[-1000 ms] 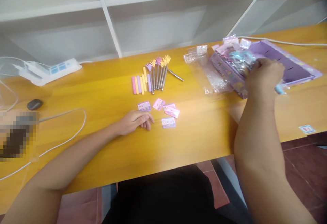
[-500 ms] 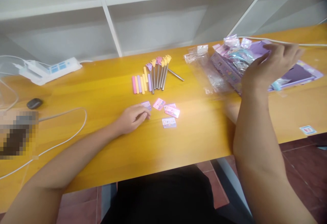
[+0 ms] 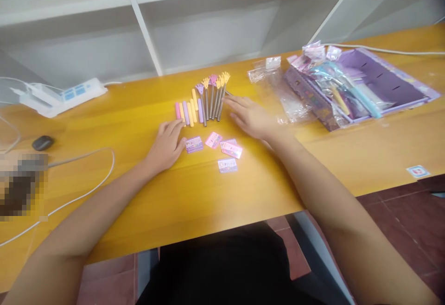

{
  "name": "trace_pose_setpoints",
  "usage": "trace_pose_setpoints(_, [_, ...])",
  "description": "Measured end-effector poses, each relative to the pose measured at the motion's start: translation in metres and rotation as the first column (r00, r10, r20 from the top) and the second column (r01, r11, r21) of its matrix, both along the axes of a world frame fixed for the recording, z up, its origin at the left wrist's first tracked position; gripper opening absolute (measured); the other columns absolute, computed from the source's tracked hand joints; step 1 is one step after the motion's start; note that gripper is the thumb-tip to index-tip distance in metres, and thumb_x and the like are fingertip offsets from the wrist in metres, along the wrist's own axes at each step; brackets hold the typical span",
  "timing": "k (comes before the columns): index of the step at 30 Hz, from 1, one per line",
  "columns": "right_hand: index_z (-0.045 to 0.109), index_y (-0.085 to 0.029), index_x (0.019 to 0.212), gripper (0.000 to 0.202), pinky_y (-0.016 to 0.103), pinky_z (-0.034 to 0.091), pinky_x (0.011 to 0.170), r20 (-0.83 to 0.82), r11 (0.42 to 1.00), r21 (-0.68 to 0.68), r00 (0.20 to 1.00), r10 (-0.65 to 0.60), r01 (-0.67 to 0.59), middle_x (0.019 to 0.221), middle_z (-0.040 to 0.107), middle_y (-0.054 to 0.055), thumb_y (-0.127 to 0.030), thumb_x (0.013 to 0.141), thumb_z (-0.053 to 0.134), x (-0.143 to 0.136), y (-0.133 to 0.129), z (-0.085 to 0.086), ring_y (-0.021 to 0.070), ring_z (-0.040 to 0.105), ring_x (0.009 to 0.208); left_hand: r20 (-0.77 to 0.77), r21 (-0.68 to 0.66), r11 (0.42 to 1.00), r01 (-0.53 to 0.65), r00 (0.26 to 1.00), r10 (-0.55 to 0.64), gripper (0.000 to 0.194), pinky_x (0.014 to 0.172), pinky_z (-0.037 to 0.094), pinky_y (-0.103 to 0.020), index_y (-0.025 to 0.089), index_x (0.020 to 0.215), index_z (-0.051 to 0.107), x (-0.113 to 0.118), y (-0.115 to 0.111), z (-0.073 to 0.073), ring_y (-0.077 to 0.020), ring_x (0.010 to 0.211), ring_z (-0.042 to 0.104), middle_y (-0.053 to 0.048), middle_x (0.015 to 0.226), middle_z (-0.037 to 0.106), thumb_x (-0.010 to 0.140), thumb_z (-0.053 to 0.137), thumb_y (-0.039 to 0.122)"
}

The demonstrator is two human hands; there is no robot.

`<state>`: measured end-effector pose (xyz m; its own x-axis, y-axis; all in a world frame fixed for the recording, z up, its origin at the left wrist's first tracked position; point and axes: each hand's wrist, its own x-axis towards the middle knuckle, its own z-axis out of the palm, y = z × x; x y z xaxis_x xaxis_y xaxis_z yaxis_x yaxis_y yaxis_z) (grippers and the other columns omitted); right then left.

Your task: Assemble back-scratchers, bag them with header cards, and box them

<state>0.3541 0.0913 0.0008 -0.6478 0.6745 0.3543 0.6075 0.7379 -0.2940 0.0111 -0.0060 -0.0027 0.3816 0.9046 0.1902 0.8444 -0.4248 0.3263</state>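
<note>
My left hand [image 3: 166,146] lies on the table with its fingers stretched toward the near ends of several pastel sticks [image 3: 185,112] in pink, yellow and purple. Beside its thumb is a small stack of purple cards [image 3: 193,144]. My right hand [image 3: 249,116] rests with fingers extended at the right side of several metal rods [image 3: 212,103], topped by small yellow, purple and pink hand shapes. Its fingertips partly cover a rod lying slantwise there. Neither hand visibly grips anything. Between the hands and nearer to me lie more small printed cards [image 3: 227,165].
At the right stands an open purple box [image 3: 392,75] holding plastic-wrapped items, with clear plastic bags [image 3: 288,98] beside it. A white power strip [image 3: 76,94], a black earbud-case-like object [image 3: 43,143] and a white cable [image 3: 100,184] are at the left. A sticker [image 3: 418,171] sits near the front edge.
My right hand has come from above the purple box leftward to the metal rods. My left hand has drawn back from the purple cards, and its fingers have straightened toward the sticks.
</note>
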Motion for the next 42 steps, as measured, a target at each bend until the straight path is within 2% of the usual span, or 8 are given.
trace_pose_setpoints(5, [0.041,-0.025,0.173,0.061,0.064,0.034,0.129,0.090,0.998,0.043,0.995,0.046,-0.050,0.178,0.036,0.007,-0.041,0.114,0.037,-0.022,-0.003,-0.007,0.0384,0.041,0.157,0.034,0.035,0.998,-0.048,0.998,0.047,0.039,0.124,0.041,-0.058,0.018,0.144,0.060,-0.001,0.001,-0.001,-0.0350,0.137,0.049,-0.016,0.142,0.060,0.111,0.046,0.033])
trace_pose_setpoints(10, [0.058,-0.026,0.159,0.056,0.061,0.034,0.120,0.137,0.998,0.044,0.990,0.032,-0.038,0.170,0.049,0.008,-0.051,0.116,0.033,-0.034,-0.007,-0.012,0.0391,0.043,0.148,0.057,0.064,0.994,-0.091,0.995,0.088,0.025,0.113,0.046,-0.054,0.020,0.128,0.064,-0.002,0.003,-0.003,-0.0323,0.119,0.054,-0.013,0.121,0.064,0.109,0.052,0.030])
trace_pose_setpoints(15, [0.074,-0.023,0.131,0.054,0.053,0.036,0.112,0.062,1.000,0.012,0.998,-0.006,0.005,0.148,0.063,0.012,-0.050,0.117,0.030,-0.032,-0.007,-0.009,0.0339,0.052,0.132,0.099,0.040,0.997,-0.073,0.993,0.069,0.011,0.096,0.051,-0.044,0.021,0.103,0.061,-0.004,0.006,-0.003,-0.0266,0.102,0.058,-0.008,0.104,0.064,0.107,0.053,0.028])
trace_pose_setpoints(21, [0.077,-0.023,0.119,0.054,0.054,0.036,0.110,0.013,0.995,0.032,0.996,-0.091,0.090,0.139,0.063,0.014,-0.051,0.116,0.032,-0.031,-0.006,-0.015,0.0342,0.050,0.128,0.113,-0.031,0.997,-0.078,0.990,0.081,0.009,0.079,0.050,-0.036,0.021,0.095,0.057,-0.002,0.005,-0.002,-0.0186,0.081,0.056,-0.003,0.094,0.058,0.103,0.058,0.025])
trace_pose_setpoints(25, [0.077,-0.025,0.129,0.054,0.056,0.035,0.110,0.041,0.987,0.090,0.990,-0.135,0.131,0.143,0.062,0.014,-0.052,0.116,0.033,-0.034,-0.007,-0.021,0.0365,0.047,0.132,0.113,-0.005,0.988,-0.156,0.981,0.156,0.004,0.085,0.055,-0.039,0.020,0.099,0.062,-0.001,0.003,-0.003,-0.0190,0.085,0.058,-0.006,0.105,0.054,0.100,0.063,0.024])
trace_pose_setpoints(28, [0.077,-0.024,0.129,0.052,0.056,0.035,0.111,0.048,0.982,0.120,0.987,-0.150,0.144,0.136,0.067,0.014,-0.051,0.116,0.034,-0.037,-0.007,-0.023,0.0363,0.048,0.130,0.132,0.035,0.977,-0.209,0.970,0.203,0.012,0.096,0.059,-0.045,0.020,0.111,0.067,-0.001,0.002,-0.004,-0.0229,0.099,0.062,-0.012,0.123,0.049,0.100,0.065,0.025])
trace_pose_setpoints(36, [0.074,-0.020,0.099,0.025,0.057,0.036,0.102,-0.028,0.918,0.103,0.924,-0.382,0.382,0.112,0.072,0.016,-0.028,0.106,0.052,-0.045,-0.003,-0.029,0.0378,0.055,0.117,0.100,0.039,0.980,-0.196,0.976,0.191,0.021,0.107,0.058,-0.052,0.019,0.117,0.064,-0.003,0.004,-0.009,-0.0258,0.107,0.064,-0.013,0.123,0.051,0.101,0.053,0.012])
trace_pose_setpoints(42, [0.066,-0.020,0.096,0.012,0.052,0.044,0.095,-0.100,0.870,0.043,0.868,-0.486,0.491,0.104,0.073,0.016,-0.028,0.098,0.058,-0.041,0.001,-0.026,0.0365,0.061,0.105,0.099,0.046,0.976,-0.215,0.973,0.210,0.040,0.112,0.056,-0.054,0.017,0.136,0.052,-0.003,0.003,-0.012,-0.0303,0.121,0.064,-0.017,0.130,0.054,0.097,0.050,0.007])
